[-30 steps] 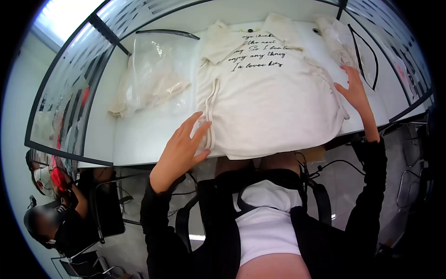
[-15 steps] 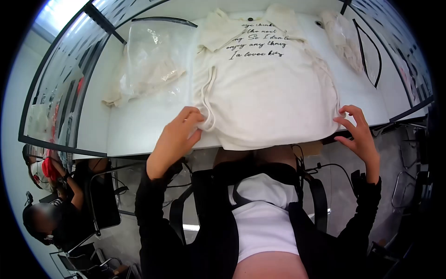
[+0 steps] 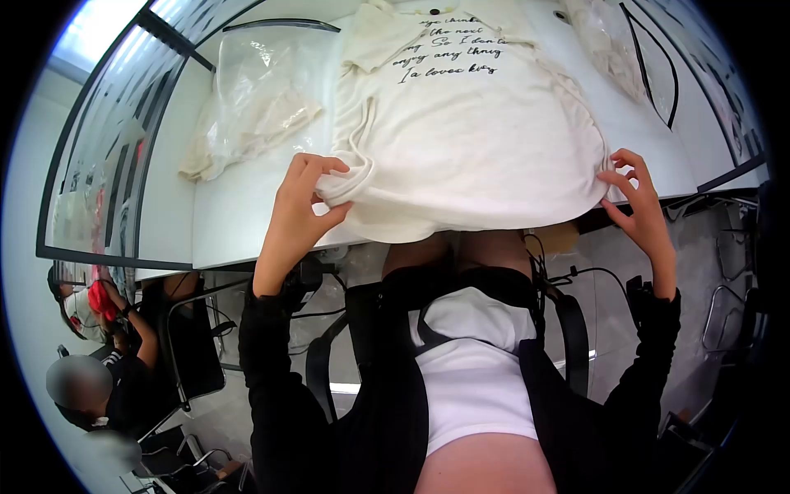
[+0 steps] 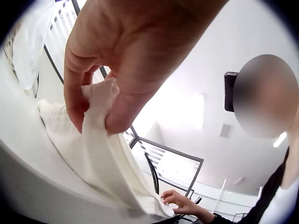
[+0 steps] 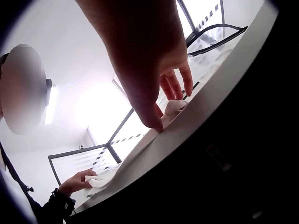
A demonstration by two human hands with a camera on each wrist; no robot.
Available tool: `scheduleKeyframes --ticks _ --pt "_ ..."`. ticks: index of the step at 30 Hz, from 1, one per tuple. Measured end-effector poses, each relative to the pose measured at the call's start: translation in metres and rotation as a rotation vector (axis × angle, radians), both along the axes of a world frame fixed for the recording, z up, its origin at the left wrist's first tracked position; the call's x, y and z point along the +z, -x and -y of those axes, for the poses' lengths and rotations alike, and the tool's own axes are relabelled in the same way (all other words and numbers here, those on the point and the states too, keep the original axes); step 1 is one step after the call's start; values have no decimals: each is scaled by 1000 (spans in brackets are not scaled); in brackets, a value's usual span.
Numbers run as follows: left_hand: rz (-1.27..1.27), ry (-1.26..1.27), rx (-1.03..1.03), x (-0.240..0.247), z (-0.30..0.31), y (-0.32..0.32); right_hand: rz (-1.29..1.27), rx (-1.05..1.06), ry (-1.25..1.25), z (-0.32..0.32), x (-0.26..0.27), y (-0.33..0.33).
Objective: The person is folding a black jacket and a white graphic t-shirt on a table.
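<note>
A cream T-shirt (image 3: pixel 477 156) with black script lettering lies spread on the white table, its hem toward the person and overhanging the front edge. At the hem's left corner my left hand (image 3: pixel 298 202) pinches a folded bunch of the cloth between thumb and fingers. The left wrist view shows this bunch lifted off the tabletop, with the left hand (image 4: pixel 117 70) above it. My right hand (image 3: pixel 642 202) holds the right hem corner, thumb below and fingertips on the side edge. In the right wrist view, cloth gathers at the fingertips of the right hand (image 5: pixel 159 88).
A clear bag (image 3: pixel 255 99) with cream cloth inside lies left of the shirt. Another clear bag (image 3: pixel 613 58) with a black edge strip lies at the back right. Framed partition panels (image 3: pixel 107 165) enclose the table. Another person (image 3: pixel 123 370) sits at the lower left.
Both hands have come onto the hem corners, the right one moving down from beside the bag. The left hand has gathered the left corner, and the shirt's left edge is now bunched.
</note>
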State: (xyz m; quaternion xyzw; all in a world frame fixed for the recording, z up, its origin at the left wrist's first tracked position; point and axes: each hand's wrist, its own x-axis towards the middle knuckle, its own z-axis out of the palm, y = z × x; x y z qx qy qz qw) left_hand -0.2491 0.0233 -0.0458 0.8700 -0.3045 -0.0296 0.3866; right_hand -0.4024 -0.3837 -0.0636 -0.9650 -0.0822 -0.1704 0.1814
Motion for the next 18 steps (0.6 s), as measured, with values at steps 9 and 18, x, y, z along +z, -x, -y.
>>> scheduleKeyframes --ticks 9,18 --pt "115 57 170 -9 -12 10 -77 -138 -409 21 -16 2" --pt "43 -45 198 -29 -23 16 -36 -224 -333 5 -11 -14"
